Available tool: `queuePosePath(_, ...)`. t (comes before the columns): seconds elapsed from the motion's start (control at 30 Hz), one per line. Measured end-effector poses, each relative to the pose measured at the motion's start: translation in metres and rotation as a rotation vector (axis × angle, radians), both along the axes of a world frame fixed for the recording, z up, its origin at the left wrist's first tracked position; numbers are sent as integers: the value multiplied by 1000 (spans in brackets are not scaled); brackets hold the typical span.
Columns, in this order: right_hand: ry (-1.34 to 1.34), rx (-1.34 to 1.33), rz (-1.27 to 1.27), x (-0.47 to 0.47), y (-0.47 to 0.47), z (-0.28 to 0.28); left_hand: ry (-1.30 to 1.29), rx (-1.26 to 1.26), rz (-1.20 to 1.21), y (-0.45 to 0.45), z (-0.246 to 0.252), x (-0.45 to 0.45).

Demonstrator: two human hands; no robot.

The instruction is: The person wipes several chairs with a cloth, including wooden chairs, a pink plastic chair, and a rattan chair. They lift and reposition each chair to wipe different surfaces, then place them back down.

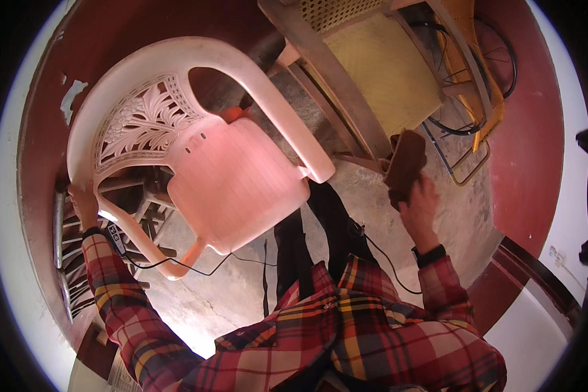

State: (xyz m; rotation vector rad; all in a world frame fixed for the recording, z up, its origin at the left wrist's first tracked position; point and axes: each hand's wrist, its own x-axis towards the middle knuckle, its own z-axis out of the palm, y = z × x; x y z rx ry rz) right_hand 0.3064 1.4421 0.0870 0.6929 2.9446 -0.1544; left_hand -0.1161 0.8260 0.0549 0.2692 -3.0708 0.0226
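Note:
A pink plastic armchair (pixel 245 186) stands before me, its backrest pierced with a flower and leaf pattern (pixel 144 120). My left hand (pixel 84 203) grips the outer edge of the chair, where the backrest runs into the left armrest. Some of its fingers are hidden behind that edge. Over to the right, my right hand (pixel 420 206) holds a folded brown cloth (pixel 405 161). The cloth is apart from the pink chair and overlaps the front of a wooden armchair (pixel 353 93) in my view.
The wooden armchair has a yellowish seat (pixel 382 73) and woven cane back. Behind it are an orange item (pixel 492 105) and black tubing (pixel 512 63). Wooden slatted furniture (pixel 149 213) stands at left, beside the red and white wall (pixel 44 161). Thin cables run from both wrists.

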Motion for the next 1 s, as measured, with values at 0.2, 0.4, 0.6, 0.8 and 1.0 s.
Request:
queuePosePath(0.2,98,43,295,-55,33,-72,87,73,-39,-7,-13,3)
queuePosePath(0.4,306,-65,487,-250,46,-92,94,-7,38,37,-26,86)
queuePosePath(0.6,499,-14,596,-384,38,-91,-252,343,59,129,3,340)
queuePosePath(0.8,430,-193,678,-399,52,-94,-557,645,819,194,17,480)
queuePosePath(1.0,318,-311,858,-272,87,-102,-475,793,629,239,-5,459)
